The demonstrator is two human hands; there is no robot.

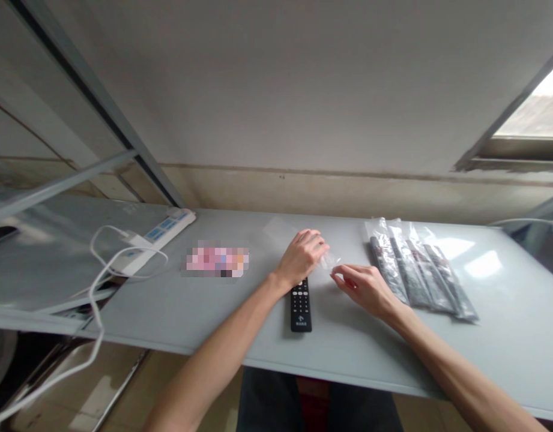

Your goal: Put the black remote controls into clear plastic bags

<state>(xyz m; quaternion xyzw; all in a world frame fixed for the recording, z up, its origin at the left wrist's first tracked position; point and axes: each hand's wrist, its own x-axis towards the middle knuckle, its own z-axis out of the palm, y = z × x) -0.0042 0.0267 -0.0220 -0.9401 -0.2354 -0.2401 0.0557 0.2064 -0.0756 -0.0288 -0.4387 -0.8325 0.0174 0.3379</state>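
A black remote control (301, 309) lies on the grey table, its lower buttons and logo showing. My left hand (303, 255) is above its far end and hides that part. Crumpled clear film of a plastic bag (330, 260) spans the gap between my two hands. The fingers of my left hand are curled down on one side of the bag. On the other side my right hand (359, 287) pinches its edge between thumb and fingertips. Behind my left hand a flat, clear plastic piece (278, 231) rests on the tabletop.
Several remotes in clear bags (415, 270) lie side by side on the right. A blurred-out pink item (217, 261) is left of my hands. Farther left, a white power strip (159, 237) has a charger and white cable (96, 300). The wall (303, 108) rises behind the table.
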